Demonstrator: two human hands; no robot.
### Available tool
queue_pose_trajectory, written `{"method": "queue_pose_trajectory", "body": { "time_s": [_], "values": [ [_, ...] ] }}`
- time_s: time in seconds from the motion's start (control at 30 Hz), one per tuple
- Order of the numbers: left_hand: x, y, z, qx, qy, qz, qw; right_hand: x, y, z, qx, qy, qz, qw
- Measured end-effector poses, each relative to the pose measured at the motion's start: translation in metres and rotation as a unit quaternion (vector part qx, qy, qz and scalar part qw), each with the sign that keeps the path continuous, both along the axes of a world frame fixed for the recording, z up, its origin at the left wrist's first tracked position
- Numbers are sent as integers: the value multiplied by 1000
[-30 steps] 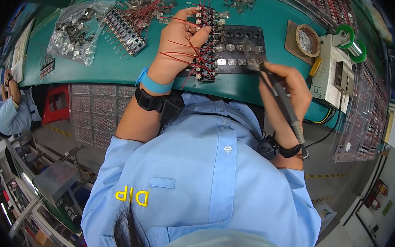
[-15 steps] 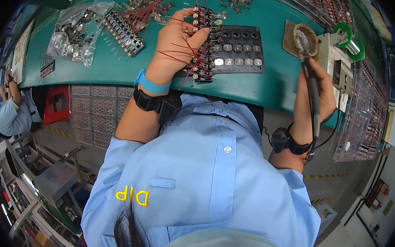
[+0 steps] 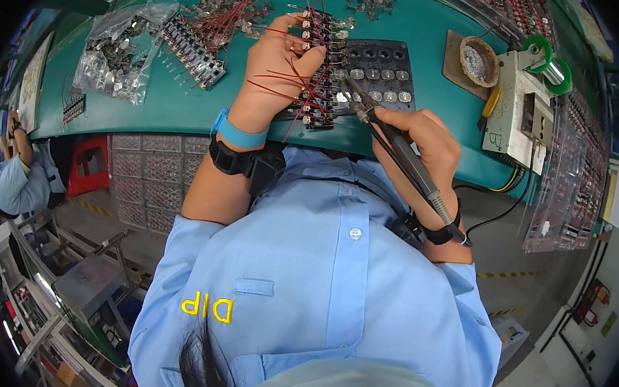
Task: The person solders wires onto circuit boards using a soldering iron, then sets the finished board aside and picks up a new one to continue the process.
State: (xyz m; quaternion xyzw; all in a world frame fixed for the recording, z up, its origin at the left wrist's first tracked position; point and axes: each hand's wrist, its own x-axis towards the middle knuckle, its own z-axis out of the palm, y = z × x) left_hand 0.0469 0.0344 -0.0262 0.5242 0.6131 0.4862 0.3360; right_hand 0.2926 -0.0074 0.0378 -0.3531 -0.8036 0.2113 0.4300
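Observation:
My left hand (image 3: 275, 74) rests on a long strip of small circuit boards (image 3: 322, 96), thumb across it and fingers curled at its far left edge, gripping it. Thin red wires (image 3: 274, 89) stick out from the strip over that hand. Along the strip's right side lies a black holder (image 3: 375, 65) with rows of round pockets, several carrying shiny metal pieces. In my right hand (image 3: 433, 149) is a soldering iron (image 3: 404, 151), held like a pen. Its tip points at the strip's right edge, over the near pockets; whether it touches is too small to tell.
Right of the holder stand a bowl of silvery bits (image 3: 487, 76), a metal solder feeder box (image 3: 501, 110) and a green solder spool (image 3: 560, 73). At left lie a clear bag of metal parts (image 3: 120, 55), another board strip (image 3: 193, 52) and piled red wires (image 3: 229, 16). A co-worker (image 3: 20, 174) is far left.
My right hand has brought the soldering iron from the bowl at the right, leftward to the board strip. My left hand has stayed in place on the strip.

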Motion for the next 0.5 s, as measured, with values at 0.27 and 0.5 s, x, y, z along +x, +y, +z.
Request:
{"method": "queue_pose_trajectory", "body": {
  "time_s": [0.27, 0.5],
  "values": [
    [0, 0, 0, -1, -4, -3, 1000, -3, 1, 0, -4, -1, -4, 1000],
    [-1, 1, -5, 5, -12, -7, 1000, -4, 3, 3, 17, -34, 22, 999]
  ]
}}
